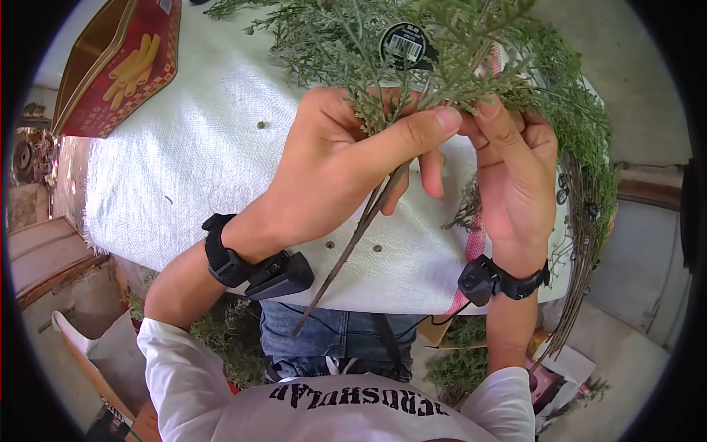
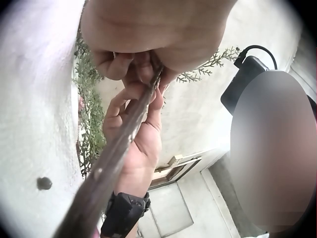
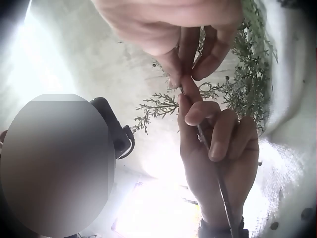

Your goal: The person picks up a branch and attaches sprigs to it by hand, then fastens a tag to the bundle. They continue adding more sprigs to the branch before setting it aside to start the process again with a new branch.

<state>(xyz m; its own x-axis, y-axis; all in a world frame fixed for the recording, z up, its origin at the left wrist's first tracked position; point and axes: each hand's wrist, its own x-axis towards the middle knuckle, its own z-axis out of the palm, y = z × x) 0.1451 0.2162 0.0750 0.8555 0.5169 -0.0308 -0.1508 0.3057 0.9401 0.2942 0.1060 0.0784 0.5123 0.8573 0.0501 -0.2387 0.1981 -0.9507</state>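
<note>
My left hand (image 1: 346, 162) grips a few thin brown stems of leafy evergreen sprigs (image 1: 375, 195), thumb laid across them. The stems slant down toward my lap, and green foliage (image 1: 464, 81) fans out above the fingers. In the left wrist view one stem (image 2: 114, 158) runs large and close past the camera. My right hand (image 1: 515, 162) meets the left fingertips and pinches the sprig there between thumb and finger. In the right wrist view, the right hand (image 3: 183, 29) comes from above, its fingertips right at the left hand's (image 3: 218, 153); the exact pinched spot is partly hidden.
A white woven sheet (image 1: 177, 177) covers the work surface. A round black barcode label (image 1: 403, 46) lies among more greenery at the back. On the right, a long bundle of sprigs (image 1: 585, 236) hangs over the edge. A red box (image 1: 125, 74) stands back left.
</note>
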